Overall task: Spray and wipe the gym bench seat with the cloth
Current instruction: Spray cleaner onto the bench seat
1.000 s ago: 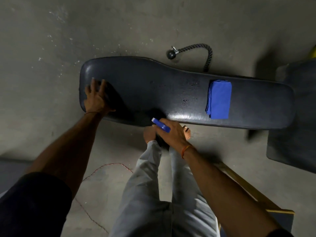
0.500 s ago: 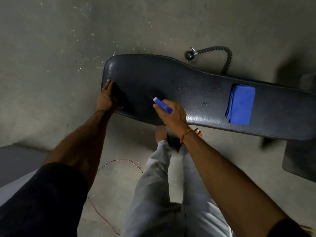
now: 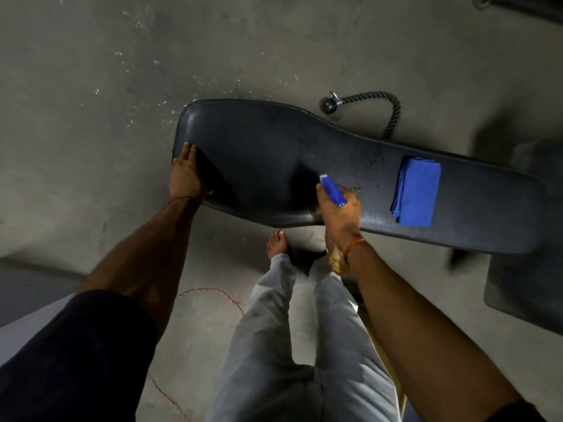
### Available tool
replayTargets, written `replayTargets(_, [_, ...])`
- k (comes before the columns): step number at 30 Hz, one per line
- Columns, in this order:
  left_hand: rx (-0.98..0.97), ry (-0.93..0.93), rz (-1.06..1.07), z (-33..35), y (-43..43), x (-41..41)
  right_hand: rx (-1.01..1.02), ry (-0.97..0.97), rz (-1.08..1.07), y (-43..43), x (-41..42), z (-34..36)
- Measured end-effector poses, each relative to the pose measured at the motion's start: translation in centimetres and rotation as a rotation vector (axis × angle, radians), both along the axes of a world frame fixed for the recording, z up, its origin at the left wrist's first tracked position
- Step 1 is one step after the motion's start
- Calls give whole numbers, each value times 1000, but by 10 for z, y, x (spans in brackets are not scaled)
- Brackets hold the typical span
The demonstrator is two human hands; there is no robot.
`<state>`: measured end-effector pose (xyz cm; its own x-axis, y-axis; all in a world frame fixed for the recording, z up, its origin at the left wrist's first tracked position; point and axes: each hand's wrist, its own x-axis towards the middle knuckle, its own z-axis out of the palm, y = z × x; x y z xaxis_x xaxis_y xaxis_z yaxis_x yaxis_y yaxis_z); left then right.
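While the left hand (image 3: 185, 175) stays on the end of the bench (image 3: 274, 147), the right hand (image 3: 338, 211) has moved the bottle (image 3: 332, 190) over the seat.
Seen from the head, the left hand lies flat with straight fingers, and the right hand is wrapped round the bottle. A moment ago it was lower, by the near edge. The cloth (image 3: 416, 191) lies folded on the seat, near the right hand and untouched. Spraying looks like the step now, with wiping to come.

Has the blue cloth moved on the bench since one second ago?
No. The blue cloth lies at the same spot on the bench seat, near its narrow end; only the camera view shifted.
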<state>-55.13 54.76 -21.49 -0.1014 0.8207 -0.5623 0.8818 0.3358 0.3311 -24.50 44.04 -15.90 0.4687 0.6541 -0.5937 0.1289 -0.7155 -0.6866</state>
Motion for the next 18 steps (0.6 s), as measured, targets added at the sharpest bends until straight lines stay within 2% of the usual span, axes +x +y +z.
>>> replayTargets(5, [-14, -12, 8, 3, 0, 2, 8, 48, 267, -3, -22, -1])
replayTargets(9, [5, -24, 15, 2, 0, -2, 80, -34, 461, 7, -50, 2])
replayTargets(14, [-16, -13, 4, 5, 2, 1, 98, -7, 347, 22, -60, 12])
replayTargets(18, [-49, 32, -4, 3, 4, 4, 72, 105, 317, 26, -49, 20])
